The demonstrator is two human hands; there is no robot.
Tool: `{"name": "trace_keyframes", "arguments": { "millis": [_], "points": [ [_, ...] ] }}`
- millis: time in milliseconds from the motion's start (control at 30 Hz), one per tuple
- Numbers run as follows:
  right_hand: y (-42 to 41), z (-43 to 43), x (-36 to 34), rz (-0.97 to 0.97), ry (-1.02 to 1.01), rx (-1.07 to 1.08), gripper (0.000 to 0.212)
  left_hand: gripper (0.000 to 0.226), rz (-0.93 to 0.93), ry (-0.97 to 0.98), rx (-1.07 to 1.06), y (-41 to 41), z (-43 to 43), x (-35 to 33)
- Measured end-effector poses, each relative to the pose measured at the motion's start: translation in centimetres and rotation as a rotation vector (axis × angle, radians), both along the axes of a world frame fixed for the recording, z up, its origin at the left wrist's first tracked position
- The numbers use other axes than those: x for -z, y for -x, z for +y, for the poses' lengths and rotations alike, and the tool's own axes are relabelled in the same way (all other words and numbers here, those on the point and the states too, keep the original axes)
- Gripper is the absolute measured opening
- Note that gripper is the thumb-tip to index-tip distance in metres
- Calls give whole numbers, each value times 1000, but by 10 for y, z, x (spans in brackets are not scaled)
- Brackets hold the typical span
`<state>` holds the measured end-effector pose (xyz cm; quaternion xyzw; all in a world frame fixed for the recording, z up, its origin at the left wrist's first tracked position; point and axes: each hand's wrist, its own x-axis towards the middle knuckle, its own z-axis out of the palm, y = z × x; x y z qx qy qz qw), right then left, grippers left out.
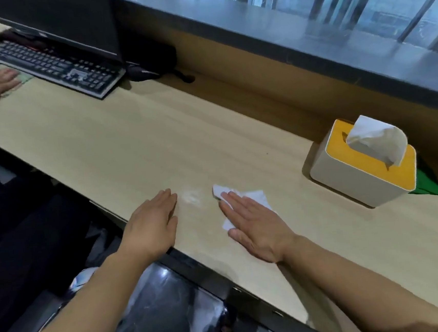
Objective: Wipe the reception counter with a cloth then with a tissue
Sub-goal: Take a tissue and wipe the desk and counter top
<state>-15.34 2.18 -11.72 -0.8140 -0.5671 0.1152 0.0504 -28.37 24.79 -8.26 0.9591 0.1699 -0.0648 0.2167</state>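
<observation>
1. Nearest, our left hand (151, 223) lies flat on the counter (129, 137) at its front edge, fingers straight and close together, holding nothing.
2. Just to its right, our right hand (256, 226) presses palm-down on a tissue (257, 198). Its fingers are straight and slightly spread, so they pin the tissue to the wood rather than gripping it.
3. We see the tissue as white, thin and crumpled. Most of it is hidden under the palm and fingers. One corner pokes out past the fingertips, a flap shows on the far side of the hand, and a small piece shows beside the thumb.
4. Between the hands, just beyond the left fingertips, a pale whitish smear (192, 196) marks the light wood-grain surface, apart from the tissue.
5. Farther right stands a tissue box (360, 176) with a cream body and a yellow top. A sheet rises from its slot, and the box is well apart from our right hand.
6. Behind the box, a green cloth (428, 188) sticks out, lying on the counter against the box's far side.
7. Far left, a black keyboard (56, 66) lies before a dark monitor (64, 20), and a grey ledge (252, 20) runs along the back.
</observation>
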Motion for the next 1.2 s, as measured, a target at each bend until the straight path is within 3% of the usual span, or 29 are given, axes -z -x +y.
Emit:
{"name": "trace_keyframes", "arguments": {
  "millis": [133, 200, 400, 533, 700, 833, 933, 1000, 1067, 1100, 1200],
  "points": [
    [-54, 36, 5, -37, 3, 265, 93, 56, -33, 13, -7, 2, 0, 7],
    [-57, 43, 6, -16, -1, 317, 92, 65, -42, 14, -28, 4, 3, 8],
    [47, 27, -9, 174, 18, -172, 75, 70, -33, 38, -88, 5, 6, 9],
    [26, 35, -6, 127, 15, -280, 68, 68, -40, 42, -79, 0, 3, 8],
    [-76, 60, 7, -59, -53, 101, 66, 53, -55, 8, -62, -11, -2, 13],
    [-100, 65, 10, -20, 36, 294, 63, 53, -71, -4, -52, -11, -5, 17],
    [-51, 54, 5, 59, -34, 143, 79, 52, -80, -3, -64, -14, -3, 17],
    [-5, 42, -1, 144, -27, -50, 75, 61, -88, 5, -76, -15, -3, 15],
    [19, 31, -5, 76, -35, -186, 69, 63, -105, -1, -78, -17, -1, 12],
    [21, 30, -4, 22, -38, -222, 67, 62, -113, -6, -82, -17, 1, 11],
    [3, 40, -4, 117, -19, -340, 65, 57, -136, -30, -129, -16, 10, 9]
  ]
}}
